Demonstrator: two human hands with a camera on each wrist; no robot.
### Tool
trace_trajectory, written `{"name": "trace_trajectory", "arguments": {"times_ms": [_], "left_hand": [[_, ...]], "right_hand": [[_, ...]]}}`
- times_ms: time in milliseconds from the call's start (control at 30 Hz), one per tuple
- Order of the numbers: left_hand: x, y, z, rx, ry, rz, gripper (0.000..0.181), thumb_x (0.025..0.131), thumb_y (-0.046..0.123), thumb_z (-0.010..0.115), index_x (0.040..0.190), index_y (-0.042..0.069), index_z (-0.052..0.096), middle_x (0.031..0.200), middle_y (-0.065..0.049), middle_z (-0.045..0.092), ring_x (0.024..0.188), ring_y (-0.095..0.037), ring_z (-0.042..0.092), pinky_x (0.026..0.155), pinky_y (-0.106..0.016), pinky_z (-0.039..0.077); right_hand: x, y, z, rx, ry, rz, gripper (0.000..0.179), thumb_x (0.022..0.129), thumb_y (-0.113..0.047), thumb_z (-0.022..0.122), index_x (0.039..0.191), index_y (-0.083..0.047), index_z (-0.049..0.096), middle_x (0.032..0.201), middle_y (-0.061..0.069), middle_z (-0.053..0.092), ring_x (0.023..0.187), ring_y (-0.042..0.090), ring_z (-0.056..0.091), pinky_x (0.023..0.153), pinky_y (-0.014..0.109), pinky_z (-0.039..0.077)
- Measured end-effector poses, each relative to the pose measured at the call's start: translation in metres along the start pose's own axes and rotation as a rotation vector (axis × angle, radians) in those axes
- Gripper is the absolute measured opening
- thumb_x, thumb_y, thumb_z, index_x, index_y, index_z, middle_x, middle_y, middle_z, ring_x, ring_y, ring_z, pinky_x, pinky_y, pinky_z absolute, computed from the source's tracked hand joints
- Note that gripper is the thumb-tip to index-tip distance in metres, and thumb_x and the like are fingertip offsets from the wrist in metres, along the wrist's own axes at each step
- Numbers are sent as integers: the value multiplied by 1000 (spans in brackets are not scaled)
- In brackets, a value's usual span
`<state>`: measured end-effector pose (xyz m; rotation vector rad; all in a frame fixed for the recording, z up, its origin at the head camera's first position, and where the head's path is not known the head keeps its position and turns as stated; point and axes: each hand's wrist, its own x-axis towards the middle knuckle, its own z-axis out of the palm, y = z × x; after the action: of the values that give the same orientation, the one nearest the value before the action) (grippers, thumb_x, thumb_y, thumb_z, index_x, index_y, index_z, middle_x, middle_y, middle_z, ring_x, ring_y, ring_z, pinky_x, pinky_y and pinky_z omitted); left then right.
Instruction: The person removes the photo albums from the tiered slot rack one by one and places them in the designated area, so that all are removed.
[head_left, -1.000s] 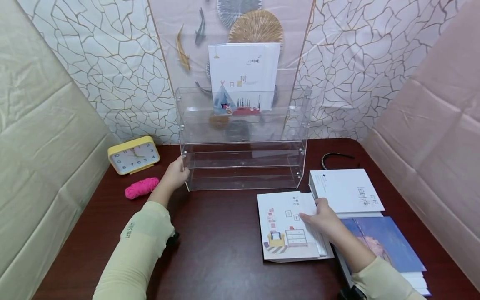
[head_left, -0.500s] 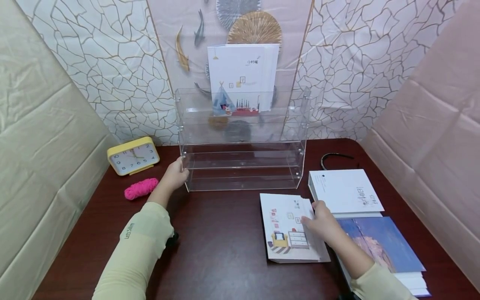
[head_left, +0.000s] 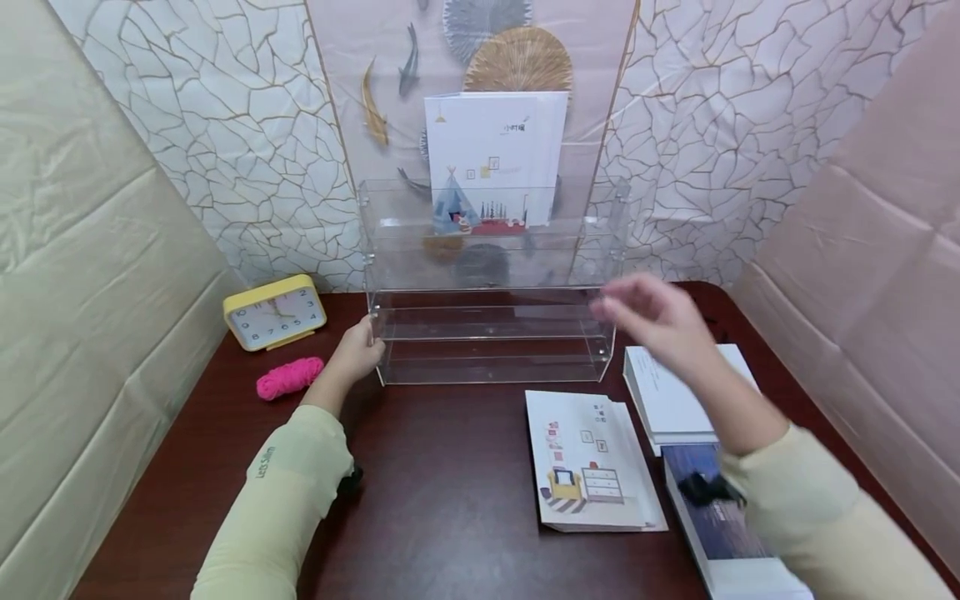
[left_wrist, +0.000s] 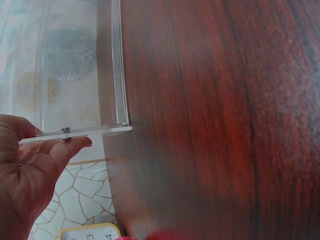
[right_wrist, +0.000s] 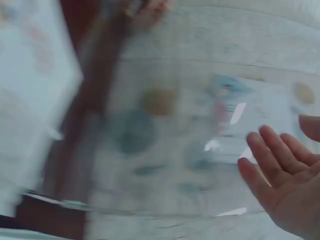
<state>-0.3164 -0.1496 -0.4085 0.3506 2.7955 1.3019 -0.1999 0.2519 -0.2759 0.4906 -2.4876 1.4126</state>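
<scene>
A clear acrylic tiered rack (head_left: 491, 367) stands at the back of the table. My left hand (head_left: 358, 350) grips its left side; in the left wrist view, thumb and fingers (left_wrist: 75, 146) lie on either side of the clear panel. My right hand (head_left: 660, 321) is in the air by the rack's right side, holding nothing, its fingers loosely spread in the right wrist view. A white illustrated book (head_left: 495, 158) stands in the top tier. Another white illustrated book (head_left: 592, 467) lies flat on the table in front of the rack's right side.
On the right lie a white book (head_left: 678, 400) and a blue-covered book (head_left: 693, 492), partly hidden by my right arm. A yellow clock (head_left: 273, 312) and a bundle of pink yarn (head_left: 290, 378) sit on the left. A patterned cloth backdrop (head_left: 247, 142) hangs behind.
My right hand has let go of the white illustrated book on the table and risen up and away toward the rack's right side. My left hand has kept its grip on the rack.
</scene>
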Motion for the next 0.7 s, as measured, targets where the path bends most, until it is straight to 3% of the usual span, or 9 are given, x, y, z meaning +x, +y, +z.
{"name": "trace_trajectory", "arguments": {"times_ms": [100, 167, 233, 367, 533, 700], "left_hand": [[1, 1, 1, -14, 9, -4, 46, 92, -1, 44, 136, -8, 34, 106, -28, 58, 89, -30, 52, 84, -42, 44], [1, 0, 3, -17, 10, -8, 46, 91, -1, 45, 135, -8, 35, 105, -28, 58, 88, -30, 52, 83, -44, 44], [2, 0, 5, -14, 10, 1, 45, 91, -1, 45, 135, -8, 36, 111, -29, 57, 91, -31, 52, 86, -45, 44], [3, -3, 5, -12, 2, -3, 44, 92, 0, 44, 134, -8, 36, 115, -27, 56, 94, -31, 52, 88, -45, 44], [2, -3, 4, -13, 13, -13, 45, 91, 0, 44, 135, -8, 35, 111, -26, 57, 92, -30, 52, 84, -42, 44], [1, -3, 1, -5, 20, 3, 44, 91, 0, 45, 133, -8, 37, 110, -25, 58, 92, -29, 52, 86, -42, 44]], "right_hand": [[41, -20, -13, 42, 87, -95, 32, 90, -16, 62, 118, -1, 55, 108, 11, 62, 93, 17, 59, 77, 22, 49], [70, -28, -19, 83, 141, -119, 37, 88, -15, 64, 121, -2, 53, 112, 12, 60, 96, 20, 58, 80, 22, 48], [98, -33, -22, 121, 192, -106, 43, 87, -16, 67, 124, -3, 50, 116, 12, 58, 100, 21, 56, 84, 25, 47], [147, -36, -19, 97, 265, 2, 60, 84, -28, 70, 133, -7, 42, 127, 11, 53, 111, 20, 52, 93, 29, 42], [184, -36, 0, 84, 281, 141, 79, 79, -40, 72, 141, -8, 34, 134, 10, 49, 120, 18, 48, 97, 28, 39], [200, -37, 17, 101, 283, 186, 72, 76, -34, 76, 133, -6, 41, 124, 11, 55, 108, 17, 54, 90, 27, 43]]}}
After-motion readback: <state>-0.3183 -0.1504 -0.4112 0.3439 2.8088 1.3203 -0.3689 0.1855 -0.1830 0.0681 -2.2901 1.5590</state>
